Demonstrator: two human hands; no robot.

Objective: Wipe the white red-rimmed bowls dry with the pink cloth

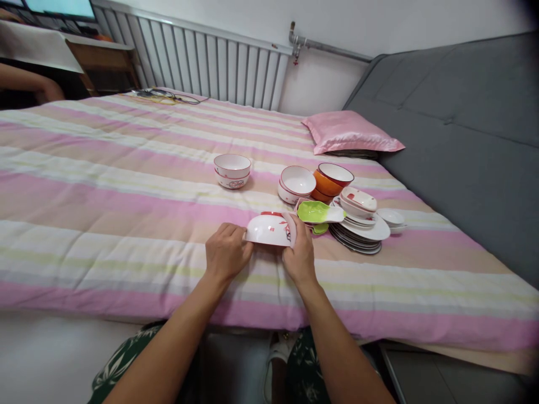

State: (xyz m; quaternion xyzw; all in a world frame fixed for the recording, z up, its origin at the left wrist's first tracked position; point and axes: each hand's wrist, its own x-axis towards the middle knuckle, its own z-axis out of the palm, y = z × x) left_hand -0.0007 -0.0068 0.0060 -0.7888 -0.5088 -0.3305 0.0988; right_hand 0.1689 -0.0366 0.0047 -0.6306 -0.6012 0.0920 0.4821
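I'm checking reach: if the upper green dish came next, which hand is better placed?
Probably the right hand: it holds the side of the white bowl nearer the upper green dish, while the left hand holds the opposite side.

The bed [126,235] spans the frame. Low at the centre, a single bowl [269,231] sits between the left hand [227,247] and the right hand [301,247], near the bed's front edge. Behind it, slightly left, stands a paired stack [232,174] of bowls; right of that, a second stack [297,182], with a third stack [326,185] just beside. Before these two lies a handled dish [314,212]; to its right, a plate pile [374,231] bears small dishes [357,201]. Just beyond, perhaps two small bowls [391,216]. At upper right, a pillow [353,132] lies near the headboard [458,123]; at upper left, a radiator [202,62] stands behind the bed.
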